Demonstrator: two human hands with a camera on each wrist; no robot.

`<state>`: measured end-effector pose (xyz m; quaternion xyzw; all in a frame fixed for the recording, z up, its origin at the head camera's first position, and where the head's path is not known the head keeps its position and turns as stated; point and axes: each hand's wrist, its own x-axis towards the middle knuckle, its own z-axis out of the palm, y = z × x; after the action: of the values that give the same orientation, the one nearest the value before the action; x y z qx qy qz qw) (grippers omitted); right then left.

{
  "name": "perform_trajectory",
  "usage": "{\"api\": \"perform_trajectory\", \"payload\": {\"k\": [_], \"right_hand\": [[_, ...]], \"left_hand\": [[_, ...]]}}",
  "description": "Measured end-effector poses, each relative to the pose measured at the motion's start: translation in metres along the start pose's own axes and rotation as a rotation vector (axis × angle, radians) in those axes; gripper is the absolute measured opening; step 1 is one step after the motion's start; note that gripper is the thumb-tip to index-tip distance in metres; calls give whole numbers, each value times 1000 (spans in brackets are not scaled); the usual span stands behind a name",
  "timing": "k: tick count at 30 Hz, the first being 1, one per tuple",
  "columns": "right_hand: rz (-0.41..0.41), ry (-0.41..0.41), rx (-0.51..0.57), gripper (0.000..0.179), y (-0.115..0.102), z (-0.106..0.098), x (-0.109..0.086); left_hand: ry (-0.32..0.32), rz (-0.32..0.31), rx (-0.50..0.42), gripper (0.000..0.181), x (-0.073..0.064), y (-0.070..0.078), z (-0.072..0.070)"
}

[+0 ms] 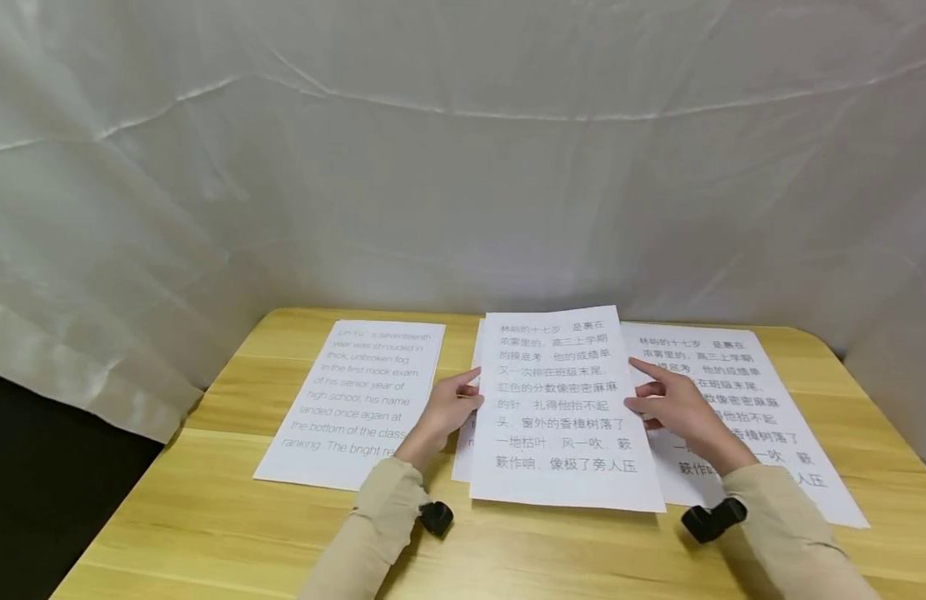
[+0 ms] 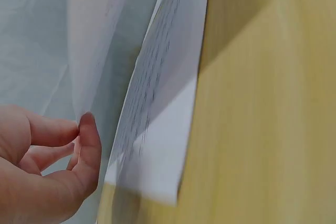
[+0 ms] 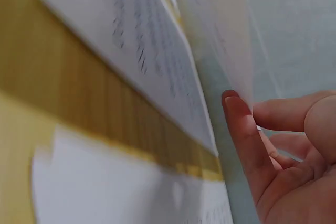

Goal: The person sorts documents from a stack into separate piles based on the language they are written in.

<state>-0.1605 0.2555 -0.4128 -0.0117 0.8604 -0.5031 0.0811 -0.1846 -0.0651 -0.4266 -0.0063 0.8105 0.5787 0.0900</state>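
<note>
A white sheet of paper [image 1: 560,417] printed with large Chinese text is held up above the table between both hands. My left hand [image 1: 449,408] pinches its left edge between thumb and fingers, which the left wrist view shows closely at the paper's edge [image 2: 86,77]. On the opposite side my right hand [image 1: 676,404] pinches the right edge, and the right wrist view shows thumb and forefinger meeting on the sheet [image 3: 231,40]. Beneath it lies a middle stack of printed paper [image 1: 463,458], mostly hidden by the raised sheet.
To the left lies a stack of English-printed pages [image 1: 350,400], partly behind the left forearm. A stack of Chinese-printed pages [image 1: 800,417] lies at the right, under the right arm. The wooden table [image 1: 207,517] ends at a pale hanging curtain [image 1: 463,183].
</note>
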Motion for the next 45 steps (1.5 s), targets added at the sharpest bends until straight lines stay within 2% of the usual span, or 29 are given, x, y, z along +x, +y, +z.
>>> {"api": "perform_trajectory", "payload": {"k": [5, 12, 18, 27, 38, 45], "right_hand": [[29, -15, -27, 77, 16, -21, -8], [82, -32, -8, 81, 35, -45, -14], [64, -46, 7, 82, 49, -64, -18], [93, -93, 79, 82, 78, -90, -17], [89, -74, -44, 79, 98, -122, -19], [103, -34, -135, 76, 114, -144, -23]], "left_hand": [[-18, -2, 0, 53, 4, 9, 22], [-63, 9, 13, 54, 7, 21, 49], [-73, 23, 68, 54, 12, 27, 69], [-74, 15, 66, 55, 20, 34, 100], [-68, -16, 45, 54, 24, 52, 137], [-46, -19, 16, 56, 19, 63, 166]]}}
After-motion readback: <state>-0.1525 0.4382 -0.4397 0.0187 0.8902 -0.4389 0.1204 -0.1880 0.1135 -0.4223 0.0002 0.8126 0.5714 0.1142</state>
